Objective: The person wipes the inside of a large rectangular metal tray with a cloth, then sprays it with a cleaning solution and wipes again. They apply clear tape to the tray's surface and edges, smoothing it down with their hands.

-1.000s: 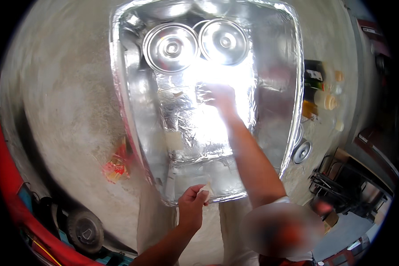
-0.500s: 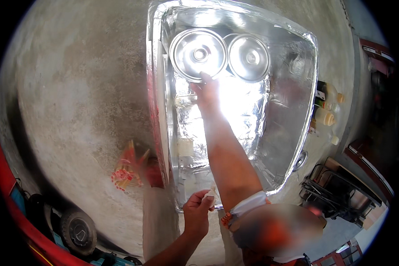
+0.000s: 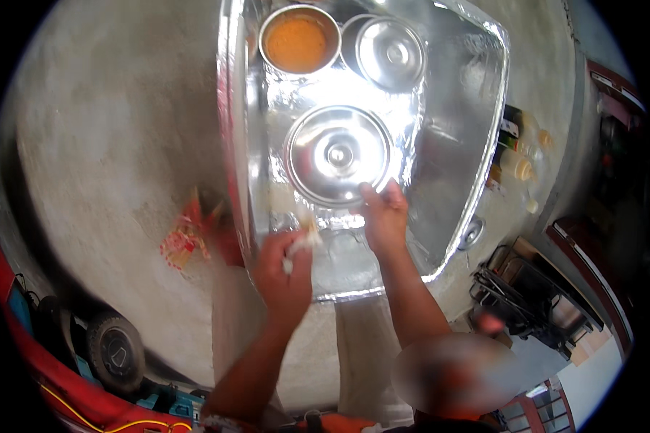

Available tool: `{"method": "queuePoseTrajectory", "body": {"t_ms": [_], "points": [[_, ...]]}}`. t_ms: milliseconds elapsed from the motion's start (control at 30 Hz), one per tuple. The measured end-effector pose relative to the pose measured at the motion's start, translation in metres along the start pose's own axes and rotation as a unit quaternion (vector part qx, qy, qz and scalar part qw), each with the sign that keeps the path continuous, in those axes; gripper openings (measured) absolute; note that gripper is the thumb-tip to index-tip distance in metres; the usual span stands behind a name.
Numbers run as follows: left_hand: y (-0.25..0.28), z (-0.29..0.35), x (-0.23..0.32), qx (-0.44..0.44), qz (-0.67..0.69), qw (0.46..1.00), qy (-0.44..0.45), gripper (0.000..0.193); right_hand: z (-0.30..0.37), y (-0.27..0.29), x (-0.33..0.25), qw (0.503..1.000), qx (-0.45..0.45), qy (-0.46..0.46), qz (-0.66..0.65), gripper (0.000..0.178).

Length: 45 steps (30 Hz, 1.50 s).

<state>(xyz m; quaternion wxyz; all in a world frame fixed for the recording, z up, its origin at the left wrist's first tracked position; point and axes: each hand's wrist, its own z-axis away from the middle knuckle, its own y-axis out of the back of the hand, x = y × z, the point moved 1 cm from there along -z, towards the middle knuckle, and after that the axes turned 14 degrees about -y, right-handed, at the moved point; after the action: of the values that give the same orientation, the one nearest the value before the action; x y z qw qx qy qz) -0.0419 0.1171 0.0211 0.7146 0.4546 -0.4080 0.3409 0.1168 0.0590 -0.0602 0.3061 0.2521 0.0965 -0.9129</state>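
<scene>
open foil-covered tabletop (image 3: 448, 144) right of the lifted steel lid (image 3: 337, 154), orange-filled pot (image 3: 299, 40) and lidded pot (image 3: 391, 52) blocking beyond it, bare foil nearer too

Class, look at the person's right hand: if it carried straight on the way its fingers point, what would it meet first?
The right hand points up the foil-covered table; its fingertips already grip the rim of the round steel lid, so that lid comes first.
</scene>
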Motion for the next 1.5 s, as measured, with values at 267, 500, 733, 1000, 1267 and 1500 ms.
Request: {"method": "queuePoseTrajectory", "body": {"t_ms": [267, 500, 733, 1000, 1267, 1500], "points": [[-0.050, -0.059, -0.012, -0.129, -0.122, 0.932, -0.317, 0.019, 0.063, 0.046, -0.019, 1.000, 0.005, 0.026, -0.010, 0.013], [-0.052, 0.013, -0.016, -0.220, -0.043, 0.969, -0.103, 0.017, 0.048, 0.067, 0.000, 0.998, 0.040, 0.018, -0.033, 0.015], [-0.060, -0.037, -0.017, -0.139, -0.096, 0.933, -0.317, 0.024, 0.058, 0.076, 0.004, 0.999, 0.032, -0.024, -0.010, 0.012], [-0.068, -0.043, -0.038, -0.133, -0.227, 0.924, -0.279, 0.022, 0.060, 0.063, 0.000, 0.999, -0.006, 0.051, -0.007, 0.013], [-0.069, 0.040, -0.051, -0.146, -0.222, 0.964, -0.001, 0.020, 0.044, 0.071, 0.021, 0.980, 0.076, 0.113, 0.146, 0.017], [-0.082, 0.036, -0.013, -0.191, 0.049, 0.980, 0.032, 0.019, 0.036, 0.083, 0.019, 0.997, 0.040, -0.026, 0.056, 0.013]]}}
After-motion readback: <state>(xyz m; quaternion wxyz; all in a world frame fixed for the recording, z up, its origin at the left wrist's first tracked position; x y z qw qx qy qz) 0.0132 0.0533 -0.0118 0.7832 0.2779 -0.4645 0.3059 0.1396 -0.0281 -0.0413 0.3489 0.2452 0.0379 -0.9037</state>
